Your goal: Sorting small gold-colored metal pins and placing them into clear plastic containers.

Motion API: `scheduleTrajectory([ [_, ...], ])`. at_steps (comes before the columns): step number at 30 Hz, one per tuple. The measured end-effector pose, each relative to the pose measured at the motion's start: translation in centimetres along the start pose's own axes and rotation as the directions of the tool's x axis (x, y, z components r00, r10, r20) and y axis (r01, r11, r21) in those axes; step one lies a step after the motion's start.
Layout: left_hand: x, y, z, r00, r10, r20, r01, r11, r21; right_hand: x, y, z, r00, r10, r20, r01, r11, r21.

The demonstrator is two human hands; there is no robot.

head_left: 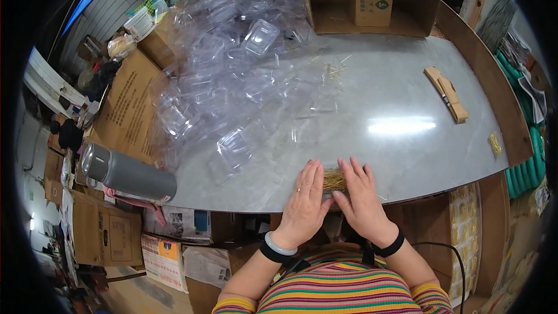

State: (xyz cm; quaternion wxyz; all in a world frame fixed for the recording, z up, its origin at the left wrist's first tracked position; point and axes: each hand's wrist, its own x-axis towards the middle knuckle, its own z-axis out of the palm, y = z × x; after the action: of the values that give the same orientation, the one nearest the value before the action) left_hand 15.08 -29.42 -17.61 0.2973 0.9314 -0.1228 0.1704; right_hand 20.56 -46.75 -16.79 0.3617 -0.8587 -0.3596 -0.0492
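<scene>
At the table's near edge, a small bundle of thin golden-yellow strands (333, 181) sits between my two hands. My left hand (301, 197) holds its left side, with long fingers laid together and pointing away from me. On the right side my right hand (363, 200) hugs it, fingers stretched forward and slightly parted. Both thumbs come close together at the bundle's near side. A clear edge shows beneath the strands, but my hands hide whether it belongs to a plastic box.
A large heap of clear plastic boxes (232, 75) covers the table's left and back. A grey bottle (133, 174) lies at the left edge. At right are a tan folded strip (446, 94) and a small yellow bundle (494, 143). A cardboard box (331, 9) stands behind.
</scene>
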Motion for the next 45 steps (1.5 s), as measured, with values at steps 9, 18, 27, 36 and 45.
scheduleTrajectory([
  [9, 0.5, 0.3, -0.3, 0.998, 0.037, 0.056, -0.045, 0.988, 0.149, -0.2, 0.3, -2.3, 0.986, 0.044, -0.159, -0.053, 0.997, -0.049],
  [18, 0.6, 0.5, 0.2, 0.997, -0.073, 0.006, 0.070, 0.975, 0.210, -6.2, 0.7, -2.2, 0.961, 0.096, -0.258, -0.192, 0.906, -0.377],
  [27, 0.7, 0.4, 0.1, 0.999, -0.051, 0.002, 0.050, 0.977, 0.207, -4.2, 0.2, 0.8, 0.979, -0.095, -0.183, 0.023, 0.933, -0.360],
  [36, 0.5, 0.3, 0.2, 0.999, -0.045, -0.003, 0.045, 0.979, 0.198, -4.5, 0.8, -0.4, 0.962, -0.057, -0.268, -0.029, 0.952, -0.306],
  [45, 0.3, 0.2, 0.0, 0.999, -0.042, 0.004, 0.041, 0.987, 0.154, -4.3, 2.1, -1.2, 0.947, -0.218, -0.234, 0.160, 0.956, -0.245],
])
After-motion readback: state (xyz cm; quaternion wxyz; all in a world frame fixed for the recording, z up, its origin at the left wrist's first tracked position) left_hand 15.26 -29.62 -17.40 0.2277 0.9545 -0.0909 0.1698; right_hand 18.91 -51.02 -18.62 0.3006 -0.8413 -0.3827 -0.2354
